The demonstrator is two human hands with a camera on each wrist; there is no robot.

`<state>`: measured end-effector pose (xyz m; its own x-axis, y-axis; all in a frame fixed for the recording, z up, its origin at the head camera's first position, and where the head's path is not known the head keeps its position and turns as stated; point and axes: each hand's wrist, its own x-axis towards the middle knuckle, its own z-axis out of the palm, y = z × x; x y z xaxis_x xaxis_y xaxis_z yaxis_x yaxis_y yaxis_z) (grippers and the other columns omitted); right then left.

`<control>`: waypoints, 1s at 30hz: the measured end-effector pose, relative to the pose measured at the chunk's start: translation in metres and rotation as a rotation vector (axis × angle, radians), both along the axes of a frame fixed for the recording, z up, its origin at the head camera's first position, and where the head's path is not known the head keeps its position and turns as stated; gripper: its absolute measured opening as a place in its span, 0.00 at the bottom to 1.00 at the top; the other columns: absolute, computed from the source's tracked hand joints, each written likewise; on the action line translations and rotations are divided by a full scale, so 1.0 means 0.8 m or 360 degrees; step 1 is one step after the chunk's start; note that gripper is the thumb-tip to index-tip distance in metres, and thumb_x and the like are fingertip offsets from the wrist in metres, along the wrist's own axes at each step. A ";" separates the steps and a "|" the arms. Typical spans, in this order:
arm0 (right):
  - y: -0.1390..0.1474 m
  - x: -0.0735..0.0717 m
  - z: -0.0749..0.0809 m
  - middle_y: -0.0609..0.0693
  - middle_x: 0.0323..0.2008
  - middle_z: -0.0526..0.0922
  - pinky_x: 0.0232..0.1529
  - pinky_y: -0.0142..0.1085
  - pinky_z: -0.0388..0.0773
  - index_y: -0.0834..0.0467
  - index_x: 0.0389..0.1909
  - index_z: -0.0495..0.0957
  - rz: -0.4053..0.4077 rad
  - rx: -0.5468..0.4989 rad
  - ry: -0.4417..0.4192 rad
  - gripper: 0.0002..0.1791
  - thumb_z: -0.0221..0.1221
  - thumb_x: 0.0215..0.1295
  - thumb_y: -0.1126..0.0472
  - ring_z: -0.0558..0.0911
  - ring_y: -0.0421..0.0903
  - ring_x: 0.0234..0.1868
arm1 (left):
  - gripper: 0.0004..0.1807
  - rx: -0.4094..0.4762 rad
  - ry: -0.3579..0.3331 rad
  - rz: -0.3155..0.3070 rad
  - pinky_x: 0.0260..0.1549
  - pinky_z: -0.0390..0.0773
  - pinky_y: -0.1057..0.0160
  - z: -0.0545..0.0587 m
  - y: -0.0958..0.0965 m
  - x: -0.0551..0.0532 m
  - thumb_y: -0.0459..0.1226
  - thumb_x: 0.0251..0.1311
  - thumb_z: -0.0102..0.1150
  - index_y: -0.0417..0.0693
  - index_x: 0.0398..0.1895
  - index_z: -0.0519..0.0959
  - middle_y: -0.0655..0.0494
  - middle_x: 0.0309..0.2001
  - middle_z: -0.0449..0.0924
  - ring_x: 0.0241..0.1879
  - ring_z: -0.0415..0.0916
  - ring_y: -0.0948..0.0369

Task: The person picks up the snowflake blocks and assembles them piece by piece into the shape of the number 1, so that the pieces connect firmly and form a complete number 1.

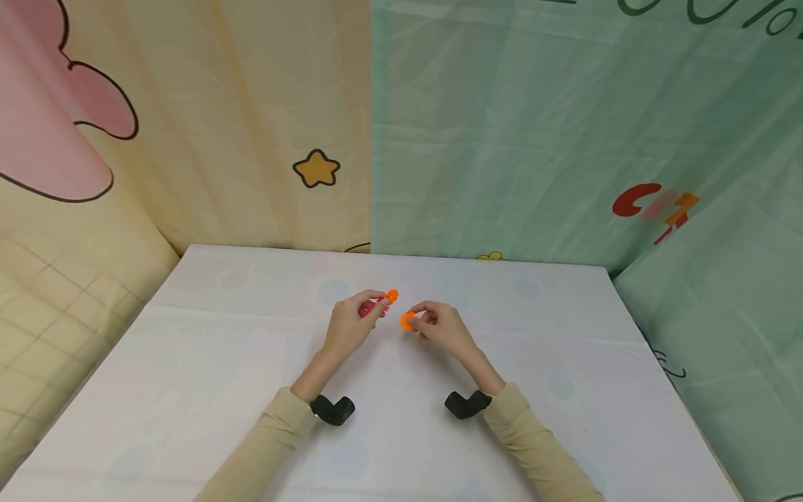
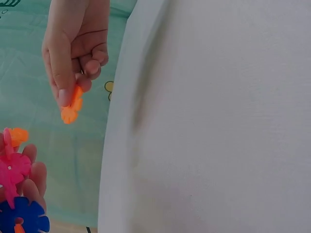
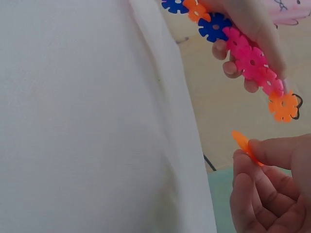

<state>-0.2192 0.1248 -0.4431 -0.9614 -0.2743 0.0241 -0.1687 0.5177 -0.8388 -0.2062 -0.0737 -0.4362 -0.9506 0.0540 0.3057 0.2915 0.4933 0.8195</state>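
Note:
My left hand (image 1: 348,325) grips a chain of notched plastic snowflake discs. In the right wrist view this chain (image 3: 252,63) runs blue, orange, blue, several pink, with an orange disc (image 3: 283,107) at its far end beyond the thumb. Between thumb and fingertips, my right hand (image 1: 447,329) pinches a single loose orange snowflake disc (image 3: 247,147), turned nearly edge-on in that view. The single disc is close to the chain's orange end but apart from it. In the left wrist view, pink and blue discs (image 2: 23,216) show at the lower left, partly cut off.
Under both hands is a table with a white cloth (image 1: 401,446). Printed curtains (image 1: 502,139) hang behind its far edge and along the sides. Each wrist carries a black camera mount (image 1: 334,410).

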 end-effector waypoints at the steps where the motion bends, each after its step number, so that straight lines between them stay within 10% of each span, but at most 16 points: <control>1: 0.001 0.000 0.002 0.59 0.26 0.83 0.25 0.29 0.75 0.61 0.44 0.81 -0.0032 -0.0018 0.0015 0.11 0.62 0.63 0.61 0.80 0.53 0.24 | 0.12 -0.0001 -0.0004 0.0004 0.21 0.75 0.70 0.001 0.001 0.001 0.41 0.63 0.61 0.46 0.46 0.82 0.53 0.27 0.84 0.18 0.75 0.64; 17: 0.000 -0.003 0.028 0.68 0.35 0.82 0.30 0.25 0.78 0.59 0.52 0.78 -0.0244 -0.0392 0.0170 0.14 0.58 0.67 0.61 0.80 0.67 0.32 | 0.10 -0.0049 0.0003 -0.0078 0.20 0.73 0.69 0.000 0.013 0.004 0.41 0.63 0.60 0.47 0.44 0.82 0.45 0.28 0.83 0.18 0.73 0.63; 30: -0.002 -0.001 0.028 0.66 0.33 0.83 0.29 0.26 0.79 0.59 0.51 0.78 -0.0246 -0.0390 0.0255 0.13 0.58 0.67 0.62 0.80 0.54 0.25 | 0.10 -0.0074 0.0017 -0.0119 0.21 0.74 0.70 -0.002 0.018 0.007 0.41 0.65 0.58 0.48 0.45 0.81 0.47 0.28 0.83 0.18 0.72 0.64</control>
<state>-0.2199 0.1232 -0.4207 -0.9698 -0.0927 0.2256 -0.2437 0.3335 -0.9107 -0.2008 -0.0590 -0.4379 -0.9402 0.1390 0.3110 0.3374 0.5074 0.7929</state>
